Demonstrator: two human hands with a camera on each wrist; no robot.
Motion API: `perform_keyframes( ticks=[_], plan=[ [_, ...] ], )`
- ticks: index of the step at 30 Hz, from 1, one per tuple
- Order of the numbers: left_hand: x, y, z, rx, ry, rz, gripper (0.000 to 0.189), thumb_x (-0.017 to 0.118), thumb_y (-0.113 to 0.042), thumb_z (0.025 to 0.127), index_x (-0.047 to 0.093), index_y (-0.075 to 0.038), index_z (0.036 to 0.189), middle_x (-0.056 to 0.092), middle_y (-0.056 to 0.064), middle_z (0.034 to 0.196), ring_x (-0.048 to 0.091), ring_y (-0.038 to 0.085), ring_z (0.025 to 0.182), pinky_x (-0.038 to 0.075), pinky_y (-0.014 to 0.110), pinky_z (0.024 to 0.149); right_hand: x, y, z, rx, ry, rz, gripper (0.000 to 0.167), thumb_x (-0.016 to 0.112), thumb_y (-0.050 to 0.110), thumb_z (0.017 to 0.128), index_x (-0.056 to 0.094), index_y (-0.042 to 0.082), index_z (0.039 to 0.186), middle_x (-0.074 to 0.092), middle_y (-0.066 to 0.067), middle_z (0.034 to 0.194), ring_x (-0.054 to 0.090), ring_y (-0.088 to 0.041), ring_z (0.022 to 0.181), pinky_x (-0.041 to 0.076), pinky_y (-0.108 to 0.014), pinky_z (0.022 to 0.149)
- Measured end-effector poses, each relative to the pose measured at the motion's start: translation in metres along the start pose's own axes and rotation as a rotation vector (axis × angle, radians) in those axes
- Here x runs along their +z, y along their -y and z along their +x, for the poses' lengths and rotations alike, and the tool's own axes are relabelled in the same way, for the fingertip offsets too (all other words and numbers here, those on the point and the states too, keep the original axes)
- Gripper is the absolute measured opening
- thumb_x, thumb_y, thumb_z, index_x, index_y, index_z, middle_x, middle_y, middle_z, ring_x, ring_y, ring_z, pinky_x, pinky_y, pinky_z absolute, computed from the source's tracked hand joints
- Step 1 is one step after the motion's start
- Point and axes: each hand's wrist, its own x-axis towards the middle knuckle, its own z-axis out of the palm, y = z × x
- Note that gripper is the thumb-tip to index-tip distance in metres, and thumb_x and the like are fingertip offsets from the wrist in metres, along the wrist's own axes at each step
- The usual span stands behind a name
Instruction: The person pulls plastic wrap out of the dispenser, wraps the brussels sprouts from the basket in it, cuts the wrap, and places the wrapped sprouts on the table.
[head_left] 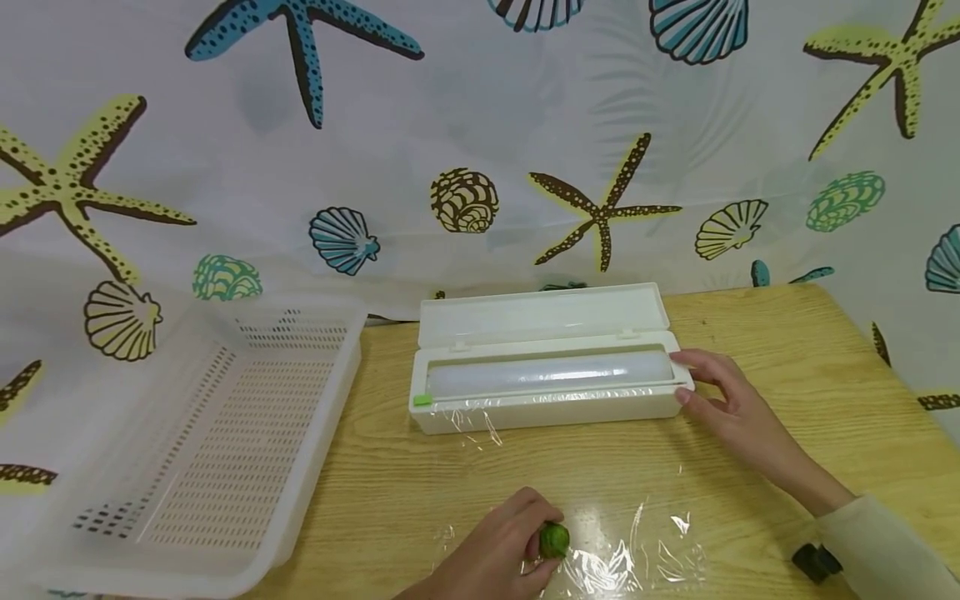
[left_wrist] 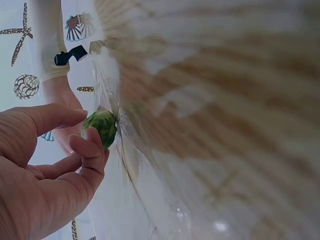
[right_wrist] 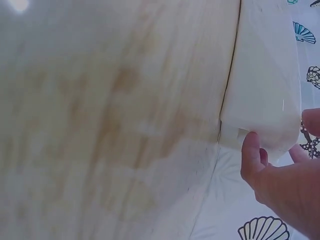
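Observation:
Between thumb and fingers, my left hand (head_left: pixel 504 546) pinches a small green Brussels sprout (head_left: pixel 555 541). In the left wrist view the sprout (left_wrist: pixel 101 128) touches a sheet of clear plastic wrap (head_left: pixel 607 562) spread over the table. That wrap runs from a white cling film dispenser box (head_left: pixel 551 412), whose lid (head_left: pixel 543 314) stands open at the back. Inside lies the film roll (head_left: pixel 551 373), and a green slider (head_left: pixel 422 400) sits at the box's left front. With thumb and fingers, my right hand (head_left: pixel 723 400) grips the right end of the box.
A white perforated plastic basket (head_left: pixel 311 467) stands at the left of the wooden table (head_left: pixel 765 350). Behind the table hangs a white cloth (head_left: pixel 405 142) with starfish and shell prints. The right sleeve carries a black device (head_left: pixel 816 563).

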Motion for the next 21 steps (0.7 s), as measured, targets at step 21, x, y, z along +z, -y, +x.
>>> perform_keyframes(
  ticks=[21],
  plan=[
    [-0.006, 0.001, -0.005, 0.033, -0.032, -0.037, 0.053, 0.089, -0.003, 0.085, 0.064, -0.006, 0.132, 0.059, -0.002, 0.125, 0.051, -0.009, 0.083, 0.047, 0.004, 0.070, 0.000, 0.001, -0.021, -0.058, -0.078, -0.009, 0.049, 0.064, 0.006, 0.111, 0.049, 0.004, 0.158, 0.044, -0.014, 0.152, 0.051, -0.006, 0.130, 0.052, -0.013, 0.092]
  ],
)
